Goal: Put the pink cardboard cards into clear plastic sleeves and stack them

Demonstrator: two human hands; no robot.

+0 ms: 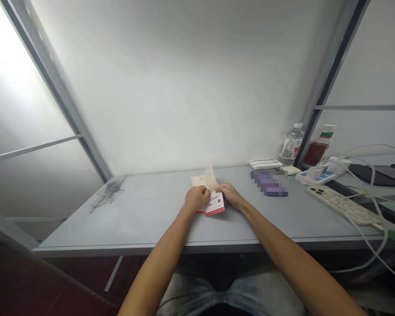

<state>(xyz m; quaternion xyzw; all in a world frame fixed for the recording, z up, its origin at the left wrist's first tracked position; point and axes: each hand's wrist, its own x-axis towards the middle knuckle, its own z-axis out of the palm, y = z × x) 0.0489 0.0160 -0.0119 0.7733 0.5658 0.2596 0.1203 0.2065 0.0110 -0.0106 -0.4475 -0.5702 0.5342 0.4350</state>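
Near the middle of the desk lies a small white booklet [214,205] with a red bottom edge and dark printed characters. It is partly opened, and a cream page [210,180] stands up from it, with another cream leaf flat to its left. My left hand [196,198] is closed at the left side, thumb and fingers pinched at the base of the raised page. From the right, my right hand [231,195] grips the booklet's upper right edge, thumb on top. The fingers underneath are hidden.
Scribble-like grey marks [108,193] show on the desk at left. At right are a pixelated purple item [269,183], a white device [266,164], a water bottle [292,147], a red-liquid bottle [318,147], a power strip [319,175], a phone [345,206] and loose white cables.
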